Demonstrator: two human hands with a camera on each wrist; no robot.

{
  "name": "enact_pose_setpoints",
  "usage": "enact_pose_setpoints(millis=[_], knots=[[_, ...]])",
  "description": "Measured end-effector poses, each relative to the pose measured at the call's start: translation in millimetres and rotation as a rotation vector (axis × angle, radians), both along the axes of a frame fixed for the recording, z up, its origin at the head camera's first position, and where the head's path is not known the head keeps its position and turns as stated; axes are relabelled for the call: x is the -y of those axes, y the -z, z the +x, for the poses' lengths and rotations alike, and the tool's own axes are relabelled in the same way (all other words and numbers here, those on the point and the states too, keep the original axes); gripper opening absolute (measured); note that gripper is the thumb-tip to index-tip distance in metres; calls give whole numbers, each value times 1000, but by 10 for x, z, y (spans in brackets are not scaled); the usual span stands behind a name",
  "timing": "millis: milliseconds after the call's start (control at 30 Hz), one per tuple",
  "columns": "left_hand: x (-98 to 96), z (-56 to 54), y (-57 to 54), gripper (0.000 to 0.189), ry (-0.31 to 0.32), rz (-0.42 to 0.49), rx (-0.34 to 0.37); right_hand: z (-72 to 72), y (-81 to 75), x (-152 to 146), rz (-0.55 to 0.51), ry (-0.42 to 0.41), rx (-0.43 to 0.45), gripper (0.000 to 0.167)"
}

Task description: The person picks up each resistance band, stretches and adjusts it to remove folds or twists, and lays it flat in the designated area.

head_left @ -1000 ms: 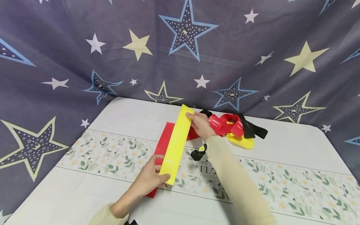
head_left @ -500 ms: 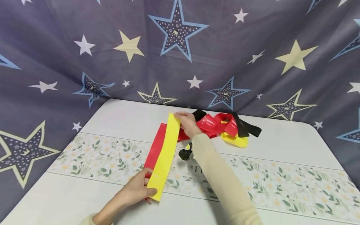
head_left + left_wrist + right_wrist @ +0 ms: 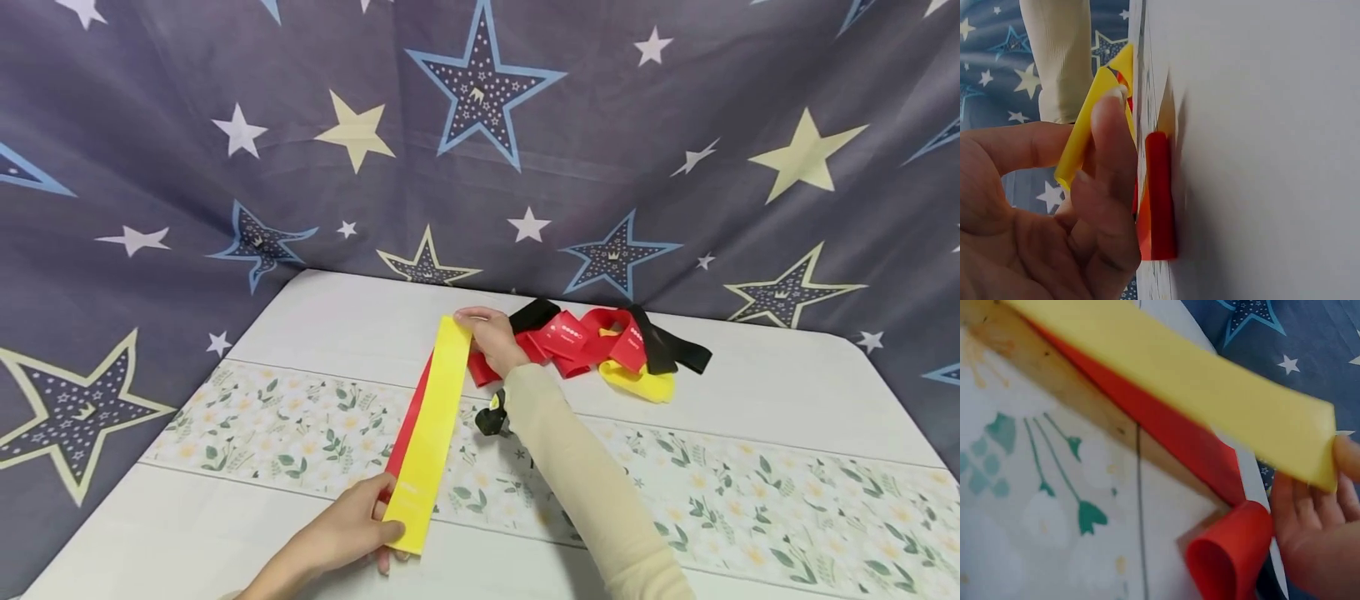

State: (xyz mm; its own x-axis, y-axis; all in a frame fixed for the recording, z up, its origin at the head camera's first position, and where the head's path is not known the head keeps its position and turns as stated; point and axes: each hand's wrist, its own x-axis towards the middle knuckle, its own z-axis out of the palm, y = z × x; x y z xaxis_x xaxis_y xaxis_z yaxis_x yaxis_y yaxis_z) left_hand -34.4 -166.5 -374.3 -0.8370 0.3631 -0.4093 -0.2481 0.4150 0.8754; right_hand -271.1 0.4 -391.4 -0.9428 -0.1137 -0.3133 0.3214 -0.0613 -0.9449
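A flat yellow resistance band [image 3: 431, 433] is stretched lengthwise between my two hands. My left hand [image 3: 348, 525] pinches its near end, thumb on top and fingers beneath. At the far end, my right hand [image 3: 491, 340] grips the corner between thumb and fingers. Under the yellow band lies a red resistance band [image 3: 410, 421] on the table, mostly covered in the head view, with its left edge showing. The left wrist view shows the folded end of the red band [image 3: 1161, 200] on the tabletop, with the yellow band [image 3: 1088, 128] held above it.
Behind my right hand is a heap of bands: red ones [image 3: 566, 337] with white print, black ones [image 3: 682, 346] and a yellow one [image 3: 641, 383]. A floral strip [image 3: 300, 433] crosses the white table [image 3: 360, 300]. A starry curtain [image 3: 600, 100] hangs behind.
Both hands have brought the yellow band nearer to me and a little left. It now covers more of the red band than before. The heap stays as it was.
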Motion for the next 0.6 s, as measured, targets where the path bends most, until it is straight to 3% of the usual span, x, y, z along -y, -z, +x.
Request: enact_pose_setpoints(millis=[133, 333, 467, 600], knots=[[6, -1, 25, 30, 25, 16, 13, -13, 94, 0, 61, -79, -70, 24], [-60, -46, 49, 13, 62, 46, -9, -79, 240, -178, 246, -157, -240, 18], [-95, -67, 79, 14, 89, 100, 20, -133, 205, -316, 476, -135, -402, 14], [-131, -84, 104, 12, 126, 103, 28, -159, 130, -409, 605, -142, -447, 14]])
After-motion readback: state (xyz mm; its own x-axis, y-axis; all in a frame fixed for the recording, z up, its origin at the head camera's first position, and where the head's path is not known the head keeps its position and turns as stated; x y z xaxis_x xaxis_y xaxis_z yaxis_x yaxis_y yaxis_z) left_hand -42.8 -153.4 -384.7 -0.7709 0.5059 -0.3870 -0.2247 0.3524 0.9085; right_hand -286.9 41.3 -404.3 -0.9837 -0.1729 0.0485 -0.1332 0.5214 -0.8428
